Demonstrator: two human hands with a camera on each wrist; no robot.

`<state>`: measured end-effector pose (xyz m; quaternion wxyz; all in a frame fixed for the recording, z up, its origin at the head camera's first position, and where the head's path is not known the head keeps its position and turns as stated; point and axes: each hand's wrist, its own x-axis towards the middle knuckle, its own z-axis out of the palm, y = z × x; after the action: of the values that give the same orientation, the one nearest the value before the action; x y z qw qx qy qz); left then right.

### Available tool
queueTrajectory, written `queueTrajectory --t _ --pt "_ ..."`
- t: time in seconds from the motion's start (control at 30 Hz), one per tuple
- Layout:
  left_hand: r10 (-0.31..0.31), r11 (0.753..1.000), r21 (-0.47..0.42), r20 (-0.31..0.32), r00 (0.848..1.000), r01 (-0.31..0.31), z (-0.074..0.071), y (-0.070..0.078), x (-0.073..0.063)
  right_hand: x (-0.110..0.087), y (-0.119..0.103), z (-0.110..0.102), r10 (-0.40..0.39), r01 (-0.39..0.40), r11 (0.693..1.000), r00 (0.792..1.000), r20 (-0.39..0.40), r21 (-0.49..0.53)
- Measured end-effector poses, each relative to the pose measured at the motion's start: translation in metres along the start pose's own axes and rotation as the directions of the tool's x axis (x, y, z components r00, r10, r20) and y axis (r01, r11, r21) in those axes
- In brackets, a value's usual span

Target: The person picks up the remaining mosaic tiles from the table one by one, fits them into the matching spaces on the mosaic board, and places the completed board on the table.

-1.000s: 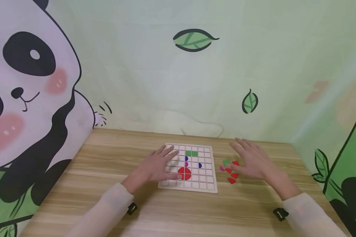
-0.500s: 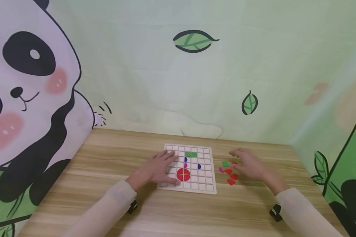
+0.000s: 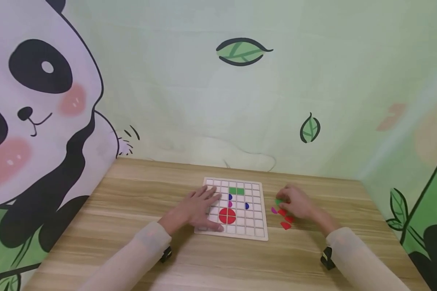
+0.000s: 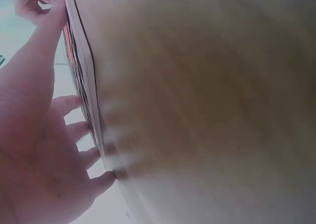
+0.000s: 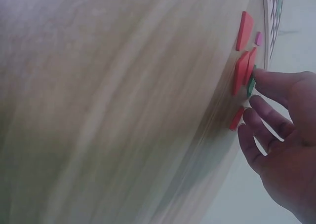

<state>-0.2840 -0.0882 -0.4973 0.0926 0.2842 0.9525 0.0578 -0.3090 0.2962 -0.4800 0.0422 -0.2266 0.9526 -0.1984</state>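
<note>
A white square grid board (image 3: 250,236) lies on the table, bearing a red circle of quarter pieces (image 3: 227,216), a green strip (image 3: 236,190), two blue half-discs and a magenta half-disc. My left hand (image 3: 198,208) rests on the board's left side with its fingers spread; the left wrist view shows the fingertips along the board's edge. To the right of the board, my right hand (image 3: 296,202) has its thumb and fingers about a green piece (image 5: 251,85), pinching it at the table. Several red pieces (image 5: 241,72) and one magenta piece (image 3: 274,210) lie beside those fingers.
The wooden table (image 3: 218,266) reaches back to a light green cloth wall (image 3: 175,101) printed with leaves and a panda (image 3: 47,93). A small black device (image 3: 327,258) sits under the right wrist, and another under the left.
My right hand has come down and leftward to the loose pieces, its spread fingers closing about the green piece. The left hand has settled slightly lower on the board.
</note>
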Motion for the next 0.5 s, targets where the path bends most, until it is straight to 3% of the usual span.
queueTrajectory --t 0.3,0.5 --pt "-0.014 0.999 0.031 0.036 0.999 0.013 -0.0049 0.0047 0.0005 -0.0015 0.0018 0.0074 0.025 -0.022 0.997 0.999 -0.042 0.070" --pt "-0.025 1.000 0.020 0.040 0.999 0.024 -0.0007 0.0027 0.0011 0.0011 0.0014 0.0109 0.026 -0.016 0.991 0.997 -0.072 0.131"
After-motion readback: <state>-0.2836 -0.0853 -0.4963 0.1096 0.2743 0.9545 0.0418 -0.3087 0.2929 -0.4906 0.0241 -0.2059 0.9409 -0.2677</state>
